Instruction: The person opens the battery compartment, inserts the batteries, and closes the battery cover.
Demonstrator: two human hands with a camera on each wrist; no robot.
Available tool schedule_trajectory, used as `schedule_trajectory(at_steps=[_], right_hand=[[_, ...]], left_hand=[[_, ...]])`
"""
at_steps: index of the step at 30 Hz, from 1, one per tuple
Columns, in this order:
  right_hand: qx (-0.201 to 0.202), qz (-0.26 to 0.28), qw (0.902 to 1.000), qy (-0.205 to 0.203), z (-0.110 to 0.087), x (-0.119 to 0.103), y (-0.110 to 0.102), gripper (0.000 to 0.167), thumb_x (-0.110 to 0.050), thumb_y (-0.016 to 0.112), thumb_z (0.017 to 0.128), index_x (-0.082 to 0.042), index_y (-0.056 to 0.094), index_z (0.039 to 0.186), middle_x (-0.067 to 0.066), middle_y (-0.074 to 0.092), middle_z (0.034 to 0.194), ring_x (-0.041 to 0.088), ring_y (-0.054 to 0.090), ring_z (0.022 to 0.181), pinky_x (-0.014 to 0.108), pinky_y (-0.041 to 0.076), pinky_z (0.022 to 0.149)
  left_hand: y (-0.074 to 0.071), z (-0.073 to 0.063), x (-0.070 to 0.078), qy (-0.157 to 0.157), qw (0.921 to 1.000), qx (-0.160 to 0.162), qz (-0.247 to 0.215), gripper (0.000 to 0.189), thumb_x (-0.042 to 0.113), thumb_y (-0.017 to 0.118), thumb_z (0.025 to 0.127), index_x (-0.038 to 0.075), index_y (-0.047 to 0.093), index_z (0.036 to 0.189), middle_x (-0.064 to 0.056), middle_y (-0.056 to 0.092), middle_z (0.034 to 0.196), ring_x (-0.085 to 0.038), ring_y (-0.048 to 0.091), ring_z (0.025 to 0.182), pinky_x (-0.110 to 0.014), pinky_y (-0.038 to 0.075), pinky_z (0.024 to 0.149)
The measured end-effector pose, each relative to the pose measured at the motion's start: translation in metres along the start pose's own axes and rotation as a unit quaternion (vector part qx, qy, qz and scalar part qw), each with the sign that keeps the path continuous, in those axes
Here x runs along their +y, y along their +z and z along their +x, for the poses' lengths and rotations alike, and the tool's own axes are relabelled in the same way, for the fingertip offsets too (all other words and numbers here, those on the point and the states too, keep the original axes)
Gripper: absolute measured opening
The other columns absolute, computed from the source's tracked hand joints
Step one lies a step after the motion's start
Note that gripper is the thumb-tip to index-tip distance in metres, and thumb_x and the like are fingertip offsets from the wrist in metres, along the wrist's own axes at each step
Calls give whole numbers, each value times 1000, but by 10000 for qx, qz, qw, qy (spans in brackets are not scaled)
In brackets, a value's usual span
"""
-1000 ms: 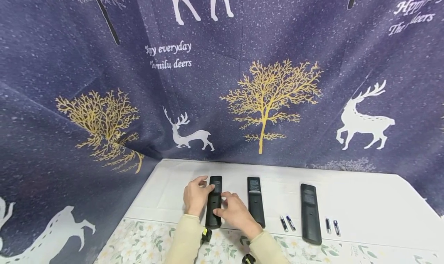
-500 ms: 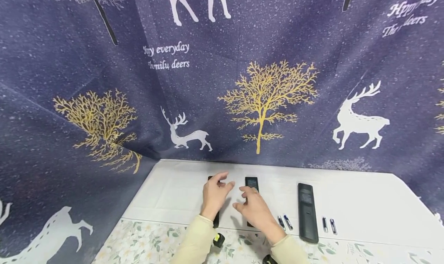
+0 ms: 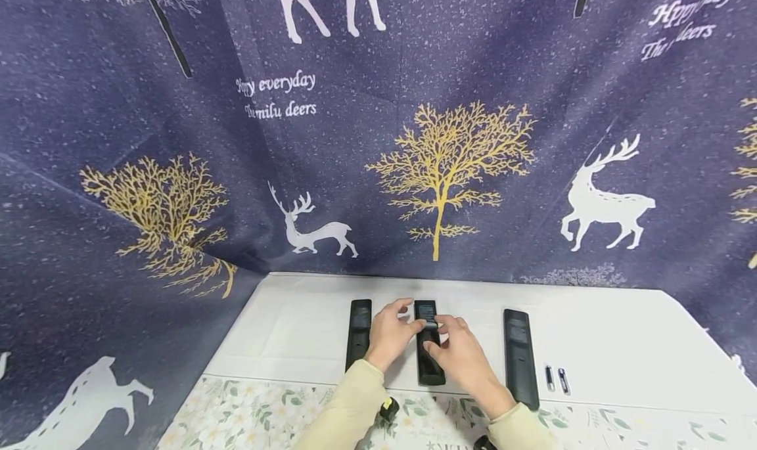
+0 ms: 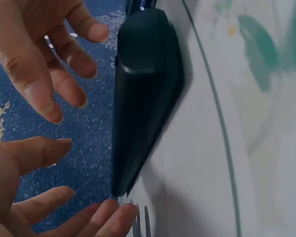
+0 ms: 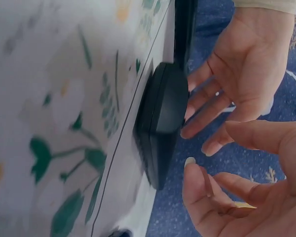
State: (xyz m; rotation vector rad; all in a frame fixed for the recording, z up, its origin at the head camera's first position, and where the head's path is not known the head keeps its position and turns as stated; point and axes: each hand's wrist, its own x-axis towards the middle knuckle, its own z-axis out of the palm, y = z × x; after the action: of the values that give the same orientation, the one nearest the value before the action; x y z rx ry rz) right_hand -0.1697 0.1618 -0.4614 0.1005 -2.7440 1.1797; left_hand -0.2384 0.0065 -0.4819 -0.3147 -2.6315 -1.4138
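The middle black remote control point(image 3: 430, 364) lies lengthwise on the white table. A lighter strip crosses it near its upper part. Beside its left edge is my left hand point(image 3: 391, 332), its thumb tip over that strip. From the other side my right hand point(image 3: 467, 358) hovers by the right edge with fingers loosely bent. Both wrist views show this remote point(image 4: 143, 94) between the two hands, with gaps between fingertips and no grip visible. In the right wrist view, the fingers of my right hand point(image 5: 241, 187) and left hand point(image 5: 251, 64) face each other.
Another black remote point(image 3: 358, 332) lies to the left, and a third point(image 3: 520, 358) to the right. Two small batteries point(image 3: 556, 379) lie right of the third. A floral cloth point(image 3: 248, 410) covers the near side. A dark blue deer-print curtain point(image 3: 355, 141) hangs behind.
Both hands have moved right from the left remote to the middle one. The left remote is uncovered again. Two batteries between the middle and right remotes are now hidden behind my right hand.
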Motion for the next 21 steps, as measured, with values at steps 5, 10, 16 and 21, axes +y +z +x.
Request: schedule_trajectory(at_steps=[5,10,16,21], right_hand=[[-10,170,9996,238,1,9,-6,61,-14,83,93,8,56,143,20,63,118,24,68,90,42,60,72],[-19,275,9983,513,4,14,-6,61,-15,82,93,9,56,143,20,63,117,29,68,94,46,60,75],[-114,360,9977,557,6,15,2,61,-13,83,92,11,56,141,23,62,114,32,69,93,46,61,74],[-55,348,9976,592,8,16,5,59,-12,83,91,10,57,140,20,63,111,31,69,92,45,60,73]], left_hand=[[8,4,3,-70,9999,-69,-32,53,22,88,86,5,72,133,-19,74,118,-39,72,108,-51,59,89],[9,7,5,-182,9997,-143,-36,54,26,87,87,5,72,135,-18,75,118,-40,70,111,-53,57,92],[4,4,2,-508,9978,-279,-307,55,25,85,88,7,70,138,-17,74,118,-35,71,104,-52,58,85],[4,4,1,-487,9978,-357,-287,55,24,85,88,8,70,139,-17,73,118,-35,70,103,-53,58,85]])
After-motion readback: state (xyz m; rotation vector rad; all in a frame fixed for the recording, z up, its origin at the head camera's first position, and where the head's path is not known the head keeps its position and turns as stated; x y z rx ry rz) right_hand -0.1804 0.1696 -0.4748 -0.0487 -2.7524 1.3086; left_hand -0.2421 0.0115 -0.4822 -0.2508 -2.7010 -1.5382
